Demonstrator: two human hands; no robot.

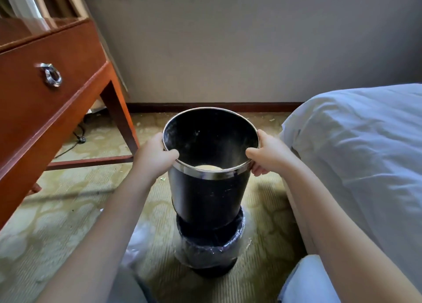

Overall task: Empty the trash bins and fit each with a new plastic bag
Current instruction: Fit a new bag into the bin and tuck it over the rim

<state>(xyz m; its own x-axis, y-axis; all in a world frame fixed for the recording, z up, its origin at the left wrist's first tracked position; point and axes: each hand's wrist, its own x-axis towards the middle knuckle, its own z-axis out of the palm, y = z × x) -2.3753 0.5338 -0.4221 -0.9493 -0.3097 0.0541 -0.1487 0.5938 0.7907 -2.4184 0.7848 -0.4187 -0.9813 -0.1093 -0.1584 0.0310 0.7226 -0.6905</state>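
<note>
A black trash bin [205, 193] with a silver rim is held up in the middle of the view, its mouth tilted toward me. My left hand [155, 156] grips the rim on the left side, thumb inside. On the rim's right side my right hand [267, 154] grips the same way. Something pale shows low inside the bin. Its lower end sits in or just above a second black bin [205, 257] on the carpet, which has a clear plastic bag [239, 229] folded over its mouth. More loose clear plastic [137, 245] lies on the floor to the left.
A wooden desk [45, 101] with a ring-handled drawer stands at the left, and a cable [77, 138] lies under it. A bed with white bedding [354, 154] fills the right. A wall with a dark baseboard [217, 107] is close behind the bins.
</note>
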